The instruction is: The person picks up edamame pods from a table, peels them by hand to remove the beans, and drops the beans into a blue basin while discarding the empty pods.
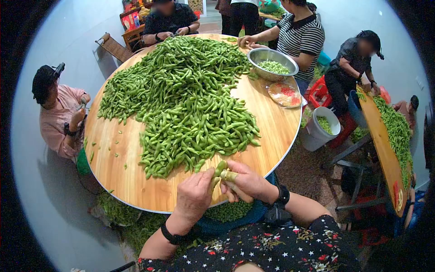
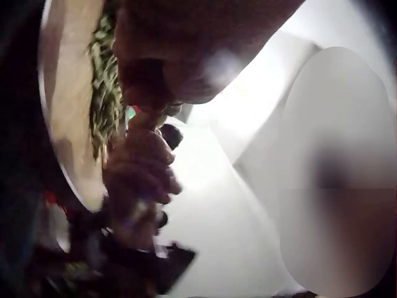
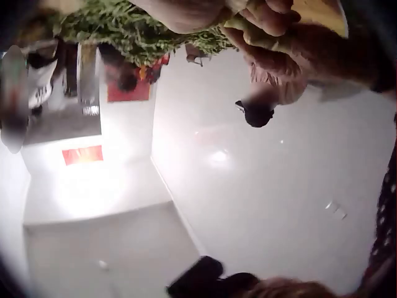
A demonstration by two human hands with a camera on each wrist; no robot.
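Note:
Just over the near edge of the round table, both hands meet at green soybean pods (image 1: 221,167). My left hand (image 1: 194,194) pinches a pod between thumb and fingers. From the other side my right hand (image 1: 250,182) grips the pods, with a yellowish wrap (image 1: 229,176) round one of its digits. A large heap of soybean pods (image 1: 199,131) lies right in front of the hands. Below them, partly hidden by the table and arms, a blue tub holds shelled soybeans (image 1: 230,211). In the left wrist view the hands (image 2: 139,155) are dark and blurred.
A steel bowl (image 1: 254,58) of shelled beans and a plastic packet (image 1: 284,94) sit on the wooden table (image 1: 113,174) at the right. Beyond stands a white bucket (image 1: 312,140). Several people work around this table and a second table (image 1: 378,131).

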